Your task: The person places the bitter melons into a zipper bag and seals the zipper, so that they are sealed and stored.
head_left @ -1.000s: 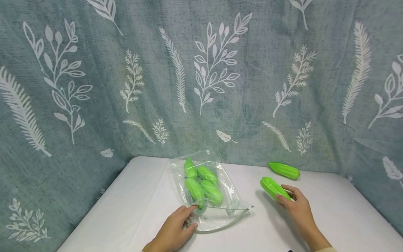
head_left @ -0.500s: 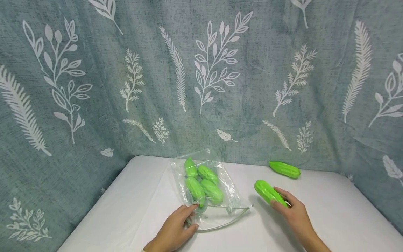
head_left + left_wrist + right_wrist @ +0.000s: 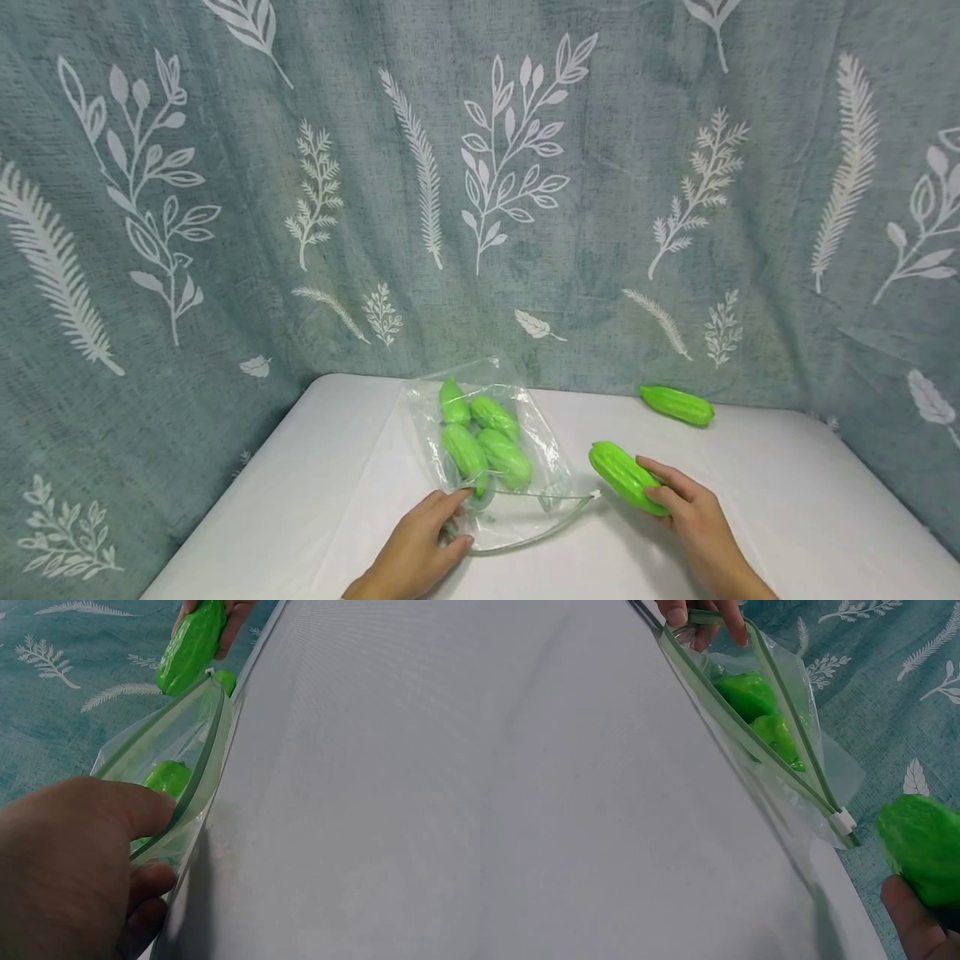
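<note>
Clear, glossy plastic bag (image 3: 543, 425)

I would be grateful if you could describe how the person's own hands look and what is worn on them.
The left hand and right hand are both bare, with no gloves, rings or markings visible. No sleeve can be clearly made out before the bottom edge of the head view.

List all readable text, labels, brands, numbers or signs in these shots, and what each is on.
None readable.
Clear bag and its white slider: no lettering visible.
Held green vegetable: no label visible.
Curtain: pale leaf prints, no words.
</note>
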The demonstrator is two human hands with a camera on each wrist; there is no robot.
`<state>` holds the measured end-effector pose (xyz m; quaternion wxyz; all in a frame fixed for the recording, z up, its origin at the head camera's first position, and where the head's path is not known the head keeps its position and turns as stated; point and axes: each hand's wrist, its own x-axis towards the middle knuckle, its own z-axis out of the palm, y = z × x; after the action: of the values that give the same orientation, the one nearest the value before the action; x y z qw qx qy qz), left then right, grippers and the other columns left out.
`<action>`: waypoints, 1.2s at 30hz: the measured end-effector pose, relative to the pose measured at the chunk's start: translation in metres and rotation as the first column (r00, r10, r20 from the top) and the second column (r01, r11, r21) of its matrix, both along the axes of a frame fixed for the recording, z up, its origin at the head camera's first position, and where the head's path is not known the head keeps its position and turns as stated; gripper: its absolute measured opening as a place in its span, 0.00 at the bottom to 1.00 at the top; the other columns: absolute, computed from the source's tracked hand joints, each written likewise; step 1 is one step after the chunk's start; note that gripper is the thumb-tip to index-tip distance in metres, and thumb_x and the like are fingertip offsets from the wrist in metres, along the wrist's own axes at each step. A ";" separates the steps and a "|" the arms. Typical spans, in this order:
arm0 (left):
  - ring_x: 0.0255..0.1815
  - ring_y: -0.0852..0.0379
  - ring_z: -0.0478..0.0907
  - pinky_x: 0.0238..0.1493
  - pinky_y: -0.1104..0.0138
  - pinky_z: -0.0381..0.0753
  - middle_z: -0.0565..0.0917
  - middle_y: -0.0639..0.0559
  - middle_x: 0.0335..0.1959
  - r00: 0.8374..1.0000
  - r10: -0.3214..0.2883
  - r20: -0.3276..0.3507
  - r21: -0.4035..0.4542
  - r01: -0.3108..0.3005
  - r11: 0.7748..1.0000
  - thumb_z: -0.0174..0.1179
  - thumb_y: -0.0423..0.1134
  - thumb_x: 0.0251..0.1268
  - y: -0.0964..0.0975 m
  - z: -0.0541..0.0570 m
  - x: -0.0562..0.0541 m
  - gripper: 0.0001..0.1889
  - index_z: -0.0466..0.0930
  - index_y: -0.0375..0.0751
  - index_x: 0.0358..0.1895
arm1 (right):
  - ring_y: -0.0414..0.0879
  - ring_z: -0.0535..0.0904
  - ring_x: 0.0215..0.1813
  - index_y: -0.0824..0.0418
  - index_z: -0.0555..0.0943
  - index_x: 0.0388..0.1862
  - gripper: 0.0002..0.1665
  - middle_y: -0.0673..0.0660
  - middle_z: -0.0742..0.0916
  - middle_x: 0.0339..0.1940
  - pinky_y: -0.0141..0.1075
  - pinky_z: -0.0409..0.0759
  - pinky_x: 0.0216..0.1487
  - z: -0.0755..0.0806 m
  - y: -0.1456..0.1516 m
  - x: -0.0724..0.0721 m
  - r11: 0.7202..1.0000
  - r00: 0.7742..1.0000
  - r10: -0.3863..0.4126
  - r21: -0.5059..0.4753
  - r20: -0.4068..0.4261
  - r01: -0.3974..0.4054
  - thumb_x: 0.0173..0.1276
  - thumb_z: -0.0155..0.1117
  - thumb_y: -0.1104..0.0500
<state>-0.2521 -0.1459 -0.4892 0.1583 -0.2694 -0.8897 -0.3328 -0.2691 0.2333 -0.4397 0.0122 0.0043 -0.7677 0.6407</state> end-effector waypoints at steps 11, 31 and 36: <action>0.40 0.68 0.73 0.43 0.70 0.79 0.79 0.58 0.45 1.000 -0.003 0.006 -0.004 0.003 1.000 0.70 0.41 0.62 0.000 0.001 0.000 0.31 0.73 0.44 0.68 | 0.46 0.75 0.59 0.61 0.70 0.73 0.32 0.65 0.72 0.71 0.43 0.81 0.54 0.006 -0.009 0.005 0.999 0.999 0.041 -0.016 0.034 -0.040 0.73 0.63 0.54; 0.41 0.68 0.74 0.44 0.69 0.79 0.79 0.59 0.46 1.000 -0.005 0.028 -0.004 0.005 1.000 0.70 0.42 0.62 0.000 0.001 -0.002 0.31 0.73 0.44 0.69 | 0.43 0.80 0.53 0.70 0.71 0.70 0.30 0.63 0.79 0.63 0.37 0.82 0.49 -0.002 -0.031 0.027 0.961 0.961 0.274 -0.011 -0.043 -0.275 0.73 0.62 0.59; 0.40 0.69 0.73 0.43 0.68 0.79 0.78 0.61 0.45 0.998 0.005 0.058 -0.009 -0.004 1.000 0.69 0.44 0.63 -0.001 0.001 -0.001 0.31 0.73 0.44 0.69 | 0.43 0.80 0.54 0.74 0.70 0.69 0.27 0.61 0.79 0.63 0.37 0.83 0.49 -0.004 -0.035 0.029 0.913 0.906 0.404 -0.012 -0.129 -0.409 0.75 0.59 0.63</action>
<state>-0.2536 -0.1465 -0.4882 0.1320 -0.2583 -0.8961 -0.3360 -0.2405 0.1988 -0.4441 -0.0739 0.2033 -0.7352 0.6424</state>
